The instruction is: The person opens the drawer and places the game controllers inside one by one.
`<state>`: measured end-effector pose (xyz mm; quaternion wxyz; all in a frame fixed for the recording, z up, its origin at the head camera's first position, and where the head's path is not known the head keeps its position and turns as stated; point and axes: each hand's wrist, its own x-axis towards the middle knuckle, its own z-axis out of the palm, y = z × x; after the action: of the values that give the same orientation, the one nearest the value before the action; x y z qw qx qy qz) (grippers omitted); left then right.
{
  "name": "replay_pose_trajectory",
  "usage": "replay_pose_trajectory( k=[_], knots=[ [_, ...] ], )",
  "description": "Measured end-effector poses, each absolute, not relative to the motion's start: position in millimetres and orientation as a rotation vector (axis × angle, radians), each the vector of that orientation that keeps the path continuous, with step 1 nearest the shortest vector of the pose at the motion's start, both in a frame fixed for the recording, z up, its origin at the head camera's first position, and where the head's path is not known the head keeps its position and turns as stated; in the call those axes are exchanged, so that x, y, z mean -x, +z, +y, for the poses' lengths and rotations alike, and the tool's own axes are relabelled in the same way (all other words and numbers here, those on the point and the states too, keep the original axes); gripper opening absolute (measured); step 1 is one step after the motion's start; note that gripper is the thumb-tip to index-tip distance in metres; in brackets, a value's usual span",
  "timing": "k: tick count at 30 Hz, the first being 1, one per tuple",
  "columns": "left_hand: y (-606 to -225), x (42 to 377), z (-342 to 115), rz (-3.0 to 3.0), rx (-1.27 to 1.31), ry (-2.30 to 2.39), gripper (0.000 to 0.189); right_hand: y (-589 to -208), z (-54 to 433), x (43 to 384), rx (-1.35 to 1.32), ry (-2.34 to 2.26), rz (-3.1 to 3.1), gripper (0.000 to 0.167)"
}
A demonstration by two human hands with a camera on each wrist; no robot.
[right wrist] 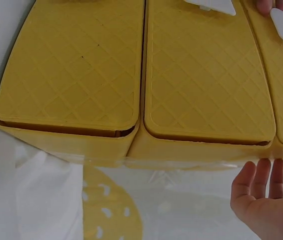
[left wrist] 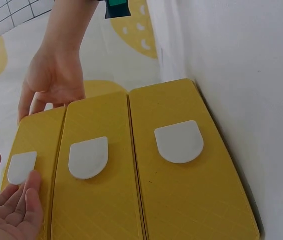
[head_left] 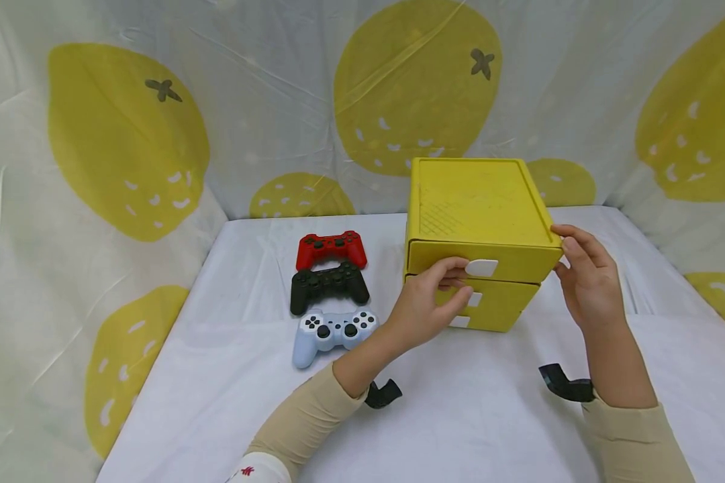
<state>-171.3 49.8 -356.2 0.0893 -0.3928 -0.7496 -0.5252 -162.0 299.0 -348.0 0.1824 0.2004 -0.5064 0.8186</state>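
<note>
Lemon-printed sheeting is hanging behind the white tablecloth, where a yellow drawer box is standing to the right of three game controllers. Your left hand is touching the white tab of the top drawer with its fingertips — thumb apart, not clamping. Your right hand is resting loosely parted fingers against the box's right edge. With so light a brace, an off-centre pull could be twisting the box, and your fingers could be slipping off the tab.
</note>
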Motion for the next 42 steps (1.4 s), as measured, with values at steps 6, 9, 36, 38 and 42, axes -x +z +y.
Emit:
replay_pose_trajectory(
  k=[6,9,36,38,42],
  knots=[
    [-355,169,50,-2.247,1.143,-1.560,0.031,-347,299,161,-0.540,2.313,-1.442,0.028],
    [-355,167,49,-2.255,1.143,-1.545,0.031,-346,298,161,-0.531,2.319,-1.440,0.028],
    [-359,133,44,-2.107,1.198,-1.443,0.024,-350,305,162,-0.646,2.471,-1.327,0.030],
    [-359,131,45,-2.094,1.173,-1.419,0.023,-350,305,161,-0.651,2.474,-1.323,0.030],
    [-359,126,46,-2.058,1.125,-1.361,0.018,-349,304,161,-0.632,2.462,-1.338,0.030]
  ],
)
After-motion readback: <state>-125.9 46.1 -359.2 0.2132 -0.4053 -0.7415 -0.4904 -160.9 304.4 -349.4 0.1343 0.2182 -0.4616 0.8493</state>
